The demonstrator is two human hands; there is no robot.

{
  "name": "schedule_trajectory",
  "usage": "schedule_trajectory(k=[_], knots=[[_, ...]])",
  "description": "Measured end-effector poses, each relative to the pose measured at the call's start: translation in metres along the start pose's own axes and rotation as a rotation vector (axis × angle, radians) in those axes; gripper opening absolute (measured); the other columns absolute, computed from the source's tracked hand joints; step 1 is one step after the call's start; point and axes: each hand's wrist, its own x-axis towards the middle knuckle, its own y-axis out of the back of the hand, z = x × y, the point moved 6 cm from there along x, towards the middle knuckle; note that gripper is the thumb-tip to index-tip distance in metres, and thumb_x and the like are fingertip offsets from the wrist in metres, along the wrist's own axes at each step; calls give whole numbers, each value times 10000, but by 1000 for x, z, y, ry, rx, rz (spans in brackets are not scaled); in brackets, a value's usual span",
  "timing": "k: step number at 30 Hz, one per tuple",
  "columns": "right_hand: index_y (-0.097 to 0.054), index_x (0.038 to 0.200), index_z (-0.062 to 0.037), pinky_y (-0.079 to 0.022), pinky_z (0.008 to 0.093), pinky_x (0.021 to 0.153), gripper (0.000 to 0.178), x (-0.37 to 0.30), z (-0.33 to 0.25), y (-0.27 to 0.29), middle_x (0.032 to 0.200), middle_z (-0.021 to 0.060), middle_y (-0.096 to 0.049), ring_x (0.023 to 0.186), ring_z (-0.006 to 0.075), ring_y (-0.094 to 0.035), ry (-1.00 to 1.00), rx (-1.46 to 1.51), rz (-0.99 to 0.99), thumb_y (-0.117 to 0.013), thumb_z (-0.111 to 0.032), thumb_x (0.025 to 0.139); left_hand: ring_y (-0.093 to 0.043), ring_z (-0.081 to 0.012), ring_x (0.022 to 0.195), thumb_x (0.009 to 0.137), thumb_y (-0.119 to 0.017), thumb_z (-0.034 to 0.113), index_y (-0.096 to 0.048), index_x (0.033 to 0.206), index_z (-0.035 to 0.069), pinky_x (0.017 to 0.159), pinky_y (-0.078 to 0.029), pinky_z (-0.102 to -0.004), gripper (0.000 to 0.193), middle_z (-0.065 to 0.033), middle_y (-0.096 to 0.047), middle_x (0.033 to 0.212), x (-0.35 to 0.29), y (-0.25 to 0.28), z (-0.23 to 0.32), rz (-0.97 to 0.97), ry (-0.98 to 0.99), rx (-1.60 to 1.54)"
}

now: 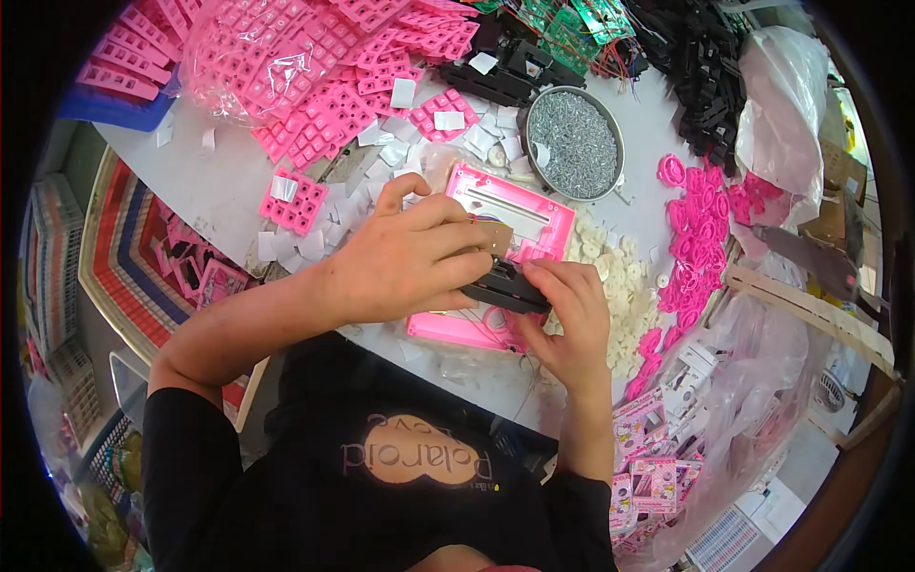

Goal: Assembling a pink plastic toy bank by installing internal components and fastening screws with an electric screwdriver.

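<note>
Both hands meet over a pink plastic housing (556, 229) that lies on the table in front of me. My left hand (410, 257) reaches across from the left, its fingers bent over the left end of a black plastic part (505, 288). The right end of that part is pinched between the thumb and fingers of my right hand (574, 310). A small brown circuit board (494, 235) with thin coloured wires shows just beyond the black part, beside my left fingertips. My hands and the black part hide the middle of the housing.
A round metal bowl (620, 160) of small screws (577, 143) stands beyond the housing. White plastic discs (620, 296) and pink rings (701, 234) lie to the right. Pink keypads (319, 119), paper pieces (357, 205), black parts (500, 71) and green circuit boards (572, 38) fill the far side.
</note>
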Motion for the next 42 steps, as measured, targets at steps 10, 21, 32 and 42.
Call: schedule_trajectory(k=[10,21,32,42], knots=[[-666,1155,-49,-535,401,795,561,-2,-1,-1,1111,119,-672,943,323,-622,-7,-6,17,-822,-6,618,-585,-223,1023,648,-827,353,-645,1042,124,909,-354,-486,491,-14,-636,1151,0,0,0,8,-29,-33],[-480,1285,8,-498,499,928,520,-27,-21,130,1186,212,-602,1045,342,-595,219,21,773,-590,-361,935,-585,-234,1004,643,-853,301,-633,1042,123,932,-350,-475,489,-21,-624,1134,-5,0,-4,21,21,-122],[-541,1181,19,-439,226,502,373,103,-10,62,720,61,-628,572,107,-576,-151,1169,376,-703,-6,845,-575,-287,1010,670,-866,274,-566,1170,65,900,-414,-434,619,-103,-589,1174,41,72,1,330,97,-281],[-585,1157,9,-492,262,635,302,109,-6,65,935,56,-647,784,104,-611,-129,762,672,-689,-55,881,-595,-224,1081,873,-727,167,-521,1351,34,966,-472,-364,538,-99,-589,1176,160,84,35,375,64,-512]])
